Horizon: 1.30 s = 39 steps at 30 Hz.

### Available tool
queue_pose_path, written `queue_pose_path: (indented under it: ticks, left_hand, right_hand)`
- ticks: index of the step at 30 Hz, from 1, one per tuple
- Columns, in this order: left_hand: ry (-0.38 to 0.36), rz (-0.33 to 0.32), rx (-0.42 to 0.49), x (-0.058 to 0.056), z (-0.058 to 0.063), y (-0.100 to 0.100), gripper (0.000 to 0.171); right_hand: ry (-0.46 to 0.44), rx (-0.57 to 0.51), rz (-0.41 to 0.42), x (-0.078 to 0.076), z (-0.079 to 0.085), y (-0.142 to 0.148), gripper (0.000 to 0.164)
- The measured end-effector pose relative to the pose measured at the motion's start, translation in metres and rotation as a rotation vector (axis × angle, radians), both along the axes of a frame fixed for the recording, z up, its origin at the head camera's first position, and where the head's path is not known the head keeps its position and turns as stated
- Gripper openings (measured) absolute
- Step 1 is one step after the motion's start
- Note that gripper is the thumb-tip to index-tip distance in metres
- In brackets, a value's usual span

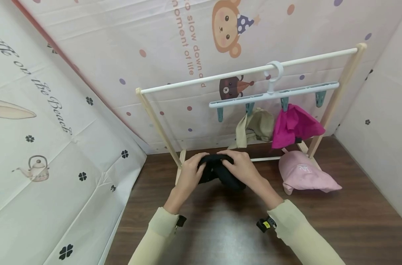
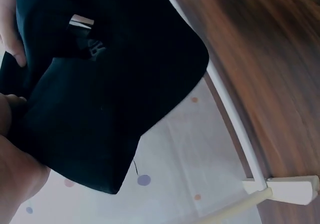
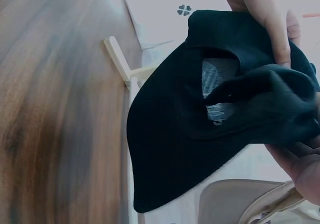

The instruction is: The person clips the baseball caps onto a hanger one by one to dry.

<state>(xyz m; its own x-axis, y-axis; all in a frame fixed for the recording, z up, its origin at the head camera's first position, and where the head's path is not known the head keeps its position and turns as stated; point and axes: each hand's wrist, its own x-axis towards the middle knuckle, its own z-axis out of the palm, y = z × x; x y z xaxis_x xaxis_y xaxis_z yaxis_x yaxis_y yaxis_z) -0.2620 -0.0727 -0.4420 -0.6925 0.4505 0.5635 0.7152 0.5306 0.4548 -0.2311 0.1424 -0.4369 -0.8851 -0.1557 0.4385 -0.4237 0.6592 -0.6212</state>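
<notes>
Both hands grip a black cap (image 1: pixel 232 179) in front of the rack. My left hand (image 1: pixel 189 170) pinches its left side and my right hand (image 1: pixel 242 167) holds the right side, thumbs toward me. In the right wrist view the cap (image 3: pixel 170 119) hangs brim down, its opening showing a pale label inside; the left hand (image 3: pixel 265 19) is at the top and the right hand (image 3: pixel 302 171) at the lower right. The left wrist view shows the same black cap (image 2: pixel 155 49) filling the upper part, with the left hand (image 2: pixel 17 174) at the lower left edge.
A wooden rack's white bar (image 1: pixel 204 80) carries a pale blue hanger (image 1: pixel 244 100) with teal clips. A beige cap (image 1: pixel 262 123) and a magenta cap (image 1: pixel 295 123) hang from middle clips; the outer clips hold nothing. A pink cap (image 1: pixel 297 173) lies at the rack's right foot.
</notes>
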Motion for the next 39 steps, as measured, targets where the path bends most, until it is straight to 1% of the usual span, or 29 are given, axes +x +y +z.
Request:
queue_pose_path:
  ticks: [4, 13, 19, 28, 39]
  left_hand:
    - [0.001, 0.022, 0.003, -0.003, 0.004, 0.005, 0.024]
    - [-0.014, 0.063, -0.002, -0.006, 0.011, 0.012, 0.023]
    - [-0.007, 0.059, -0.012, -0.009, 0.016, 0.014, 0.023]
    - [0.019, 0.045, 0.024, -0.015, 0.027, 0.017, 0.020]
    - [0.044, 0.063, 0.013, -0.021, 0.043, 0.018, 0.019]
  right_hand:
    - [-0.018, 0.002, -0.011, 0.002, 0.005, 0.003, 0.028]
    - [-0.014, -0.002, -0.027, 0.005, 0.012, 0.006, 0.031]
    - [-0.019, -0.033, -0.034, 0.005, 0.017, 0.006, 0.030]
    - [0.048, -0.073, -0.047, 0.002, 0.027, 0.004, 0.026]
    - [0.079, -0.090, -0.069, -0.005, 0.038, 0.001, 0.023]
